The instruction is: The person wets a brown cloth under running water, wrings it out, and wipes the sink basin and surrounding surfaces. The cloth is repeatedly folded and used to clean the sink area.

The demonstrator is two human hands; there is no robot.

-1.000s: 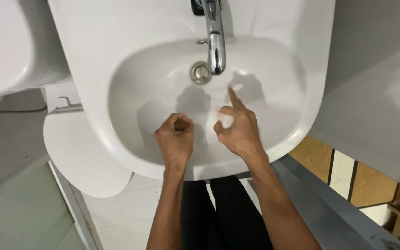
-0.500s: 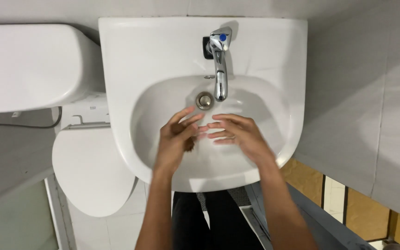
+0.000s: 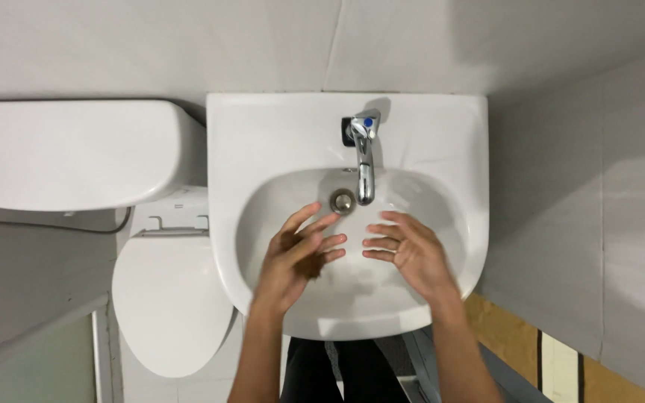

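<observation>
both hands now apart: left hand (image 3: 296, 257) & right hand (image 3: 406, 254) spread over glossy white basin (image 3: 263, 134)

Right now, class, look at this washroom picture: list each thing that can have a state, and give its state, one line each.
Left hand: open, fingers spread, holding nothing, over the basin.
Right hand: open, fingers spread, holding nothing, apart from the left.
Tap: no stream of water visible.
Drain: uncovered, no plug in it.
Sink: basin not filled.
Toilet lid: shut.
Cistern: lid on.
</observation>
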